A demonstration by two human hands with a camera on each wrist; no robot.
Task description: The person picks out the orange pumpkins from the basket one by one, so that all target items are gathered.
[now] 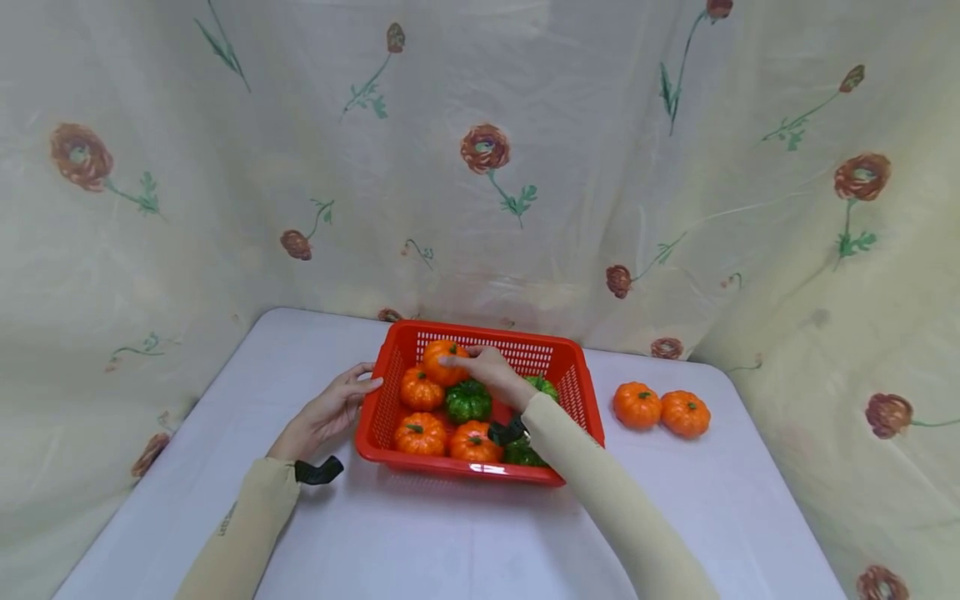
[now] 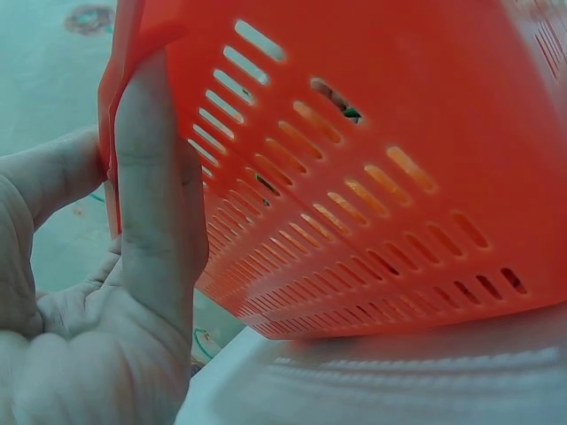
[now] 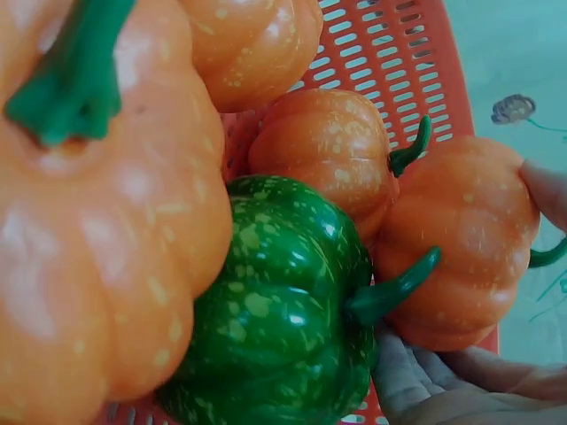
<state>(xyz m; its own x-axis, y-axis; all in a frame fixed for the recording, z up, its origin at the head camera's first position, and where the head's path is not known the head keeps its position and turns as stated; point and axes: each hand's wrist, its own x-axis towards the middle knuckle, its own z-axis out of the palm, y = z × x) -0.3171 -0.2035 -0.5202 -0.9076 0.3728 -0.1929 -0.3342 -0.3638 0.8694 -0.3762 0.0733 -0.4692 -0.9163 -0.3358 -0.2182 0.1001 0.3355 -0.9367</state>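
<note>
A red plastic basket with slotted walls stands on the table. At its left end, my left hand grips the rim, thumb and fingers on either side of the wall. Over the back left part of the basket, my right hand holds an orange toy pumpkin between thumb and fingers. Beside it in the basket lie another orange pumpkin and a dark green pumpkin. Two more orange pumpkins sit along the front. My right forearm partly hides green pumpkins at the right.
Two orange pumpkins lie side by side on the white table, right of the basket. A flower-patterned curtain hangs behind the table and along its sides.
</note>
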